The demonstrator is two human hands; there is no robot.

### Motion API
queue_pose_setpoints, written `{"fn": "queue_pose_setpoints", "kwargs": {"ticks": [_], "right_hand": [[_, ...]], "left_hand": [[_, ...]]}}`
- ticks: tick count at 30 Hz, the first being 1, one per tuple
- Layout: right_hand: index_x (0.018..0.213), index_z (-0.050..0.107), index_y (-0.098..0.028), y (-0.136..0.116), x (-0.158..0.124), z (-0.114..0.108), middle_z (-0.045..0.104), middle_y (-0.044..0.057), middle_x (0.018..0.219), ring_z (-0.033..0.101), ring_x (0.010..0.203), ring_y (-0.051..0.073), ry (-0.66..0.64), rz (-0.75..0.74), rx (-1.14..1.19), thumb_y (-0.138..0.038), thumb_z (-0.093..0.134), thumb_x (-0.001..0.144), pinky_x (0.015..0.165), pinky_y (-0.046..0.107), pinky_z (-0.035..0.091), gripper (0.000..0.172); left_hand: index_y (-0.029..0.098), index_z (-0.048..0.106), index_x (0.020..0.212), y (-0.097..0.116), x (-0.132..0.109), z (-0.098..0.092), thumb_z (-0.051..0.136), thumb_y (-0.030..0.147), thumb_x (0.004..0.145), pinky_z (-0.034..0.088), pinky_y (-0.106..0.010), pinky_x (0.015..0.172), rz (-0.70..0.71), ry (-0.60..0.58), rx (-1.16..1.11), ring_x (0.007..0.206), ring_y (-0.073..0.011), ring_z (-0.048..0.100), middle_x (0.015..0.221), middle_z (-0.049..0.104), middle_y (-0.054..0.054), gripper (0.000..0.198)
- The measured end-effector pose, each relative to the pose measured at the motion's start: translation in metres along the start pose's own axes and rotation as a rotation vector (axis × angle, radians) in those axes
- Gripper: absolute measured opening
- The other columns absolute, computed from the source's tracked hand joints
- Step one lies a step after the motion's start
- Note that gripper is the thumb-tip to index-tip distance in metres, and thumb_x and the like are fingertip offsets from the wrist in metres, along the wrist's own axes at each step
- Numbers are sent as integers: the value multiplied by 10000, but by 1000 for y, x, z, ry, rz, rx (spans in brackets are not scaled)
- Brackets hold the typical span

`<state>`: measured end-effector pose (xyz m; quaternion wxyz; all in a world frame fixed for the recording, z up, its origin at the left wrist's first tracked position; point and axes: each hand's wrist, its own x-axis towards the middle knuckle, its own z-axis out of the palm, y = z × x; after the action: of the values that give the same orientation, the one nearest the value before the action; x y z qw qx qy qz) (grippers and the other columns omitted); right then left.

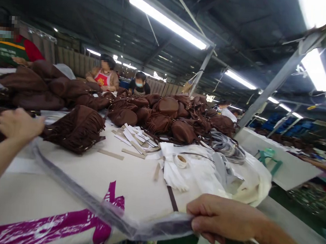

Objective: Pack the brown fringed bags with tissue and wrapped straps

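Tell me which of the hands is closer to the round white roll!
Right. The right hand is closer, in front of the white roll and to its right; the left hand is far over to the roll's left.

Pale surface [138,168] heaped with brown bags [166,107]

The bags lie piled on one another in a broad bank across the far side of the surface. A fringed brown bag [77,127] sits nearer, left of the middle. Beside it, loose white and grayish strips [137,137] overlap in a scattered stack, one beige strip [110,154] lying apart. To the right, crumpled white sheeting [198,175] spreads out, with a tape roll [181,161] resting on it. Coiled gray straps [227,146] lie behind the sheeting, near the bags. A narrow dark strip [171,198] runs toward the near edge. Purple plastic [46,225] with white print stretches along the near left.
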<state>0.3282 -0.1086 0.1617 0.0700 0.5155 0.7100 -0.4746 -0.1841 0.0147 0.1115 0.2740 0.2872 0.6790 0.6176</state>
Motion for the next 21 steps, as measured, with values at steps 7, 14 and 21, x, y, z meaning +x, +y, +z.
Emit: {"fn": "queue_pose_setpoints", "kwargs": {"ticks": [7,14,21], "right_hand": [[645,565,-174,-113,88,-2,539,-45,553,481,518,91,-9,-542,-706,-138,518,825,523,194,330,190],[692,535,-179,-106,150,-15,550,-55,579,536,519,87,-225,-504,-385,-200,568,811,522,177,405,126],[702,552,-181,-75,200,-20,579,-48,624,581,623,104,-161,-503,-390,-132,531,784,618,190,442,98]], "left_hand": [[156,568,1137,-3,-174,53,690,369,775,426,-307,924,247,-1126,-32,960,-193,580,1002,658,-47,438],[144,558,800,-23,-175,34,580,545,793,219,-191,394,-29,-1323,175,390,-65,220,448,317,93,401],[147,569,727,-3,-106,11,489,376,834,209,-208,441,287,-1214,783,469,-94,298,513,361,48,265]]}}
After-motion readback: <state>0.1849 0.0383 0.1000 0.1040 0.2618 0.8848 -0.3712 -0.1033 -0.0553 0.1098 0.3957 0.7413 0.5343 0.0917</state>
